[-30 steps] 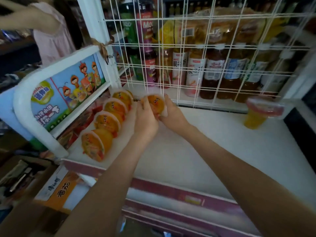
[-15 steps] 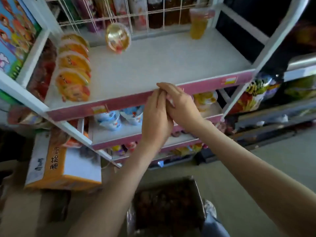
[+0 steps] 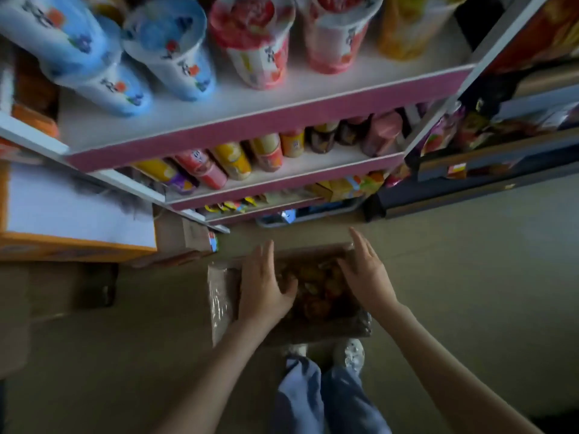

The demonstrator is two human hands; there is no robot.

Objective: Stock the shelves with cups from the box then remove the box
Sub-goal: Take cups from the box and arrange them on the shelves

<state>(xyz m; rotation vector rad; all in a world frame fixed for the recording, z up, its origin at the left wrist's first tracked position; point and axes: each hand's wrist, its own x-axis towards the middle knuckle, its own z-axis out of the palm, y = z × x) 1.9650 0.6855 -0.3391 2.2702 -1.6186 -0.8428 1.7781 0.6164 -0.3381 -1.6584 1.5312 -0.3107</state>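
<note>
A brown cardboard box (image 3: 224, 303) with plastic wrap at its edges stands on the floor in front of my feet. Orange cups (image 3: 319, 288) lie inside it, dim and hard to tell apart. My left hand (image 3: 263, 285) hovers over the box's left part with fingers straight and spread, holding nothing. Over the right part, my right hand (image 3: 365, 272) is spread the same way, empty. Whether either hand touches the cups is unclear. The white shelf with a pink front edge (image 3: 266, 126) rises above the box.
Blue cups (image 3: 169, 48) and pink cups (image 3: 253, 39) lie on the near shelf, bottles (image 3: 232, 161) on the one below. An orange and white carton (image 3: 72, 214) stands at left, a flat brown box (image 3: 62, 289) beneath it. Dark shelving (image 3: 501, 158) is at right.
The view has dropped from the top shelf to the floor. Both hands let go of the orange cup on the shelf, came down and now spread over the box.
</note>
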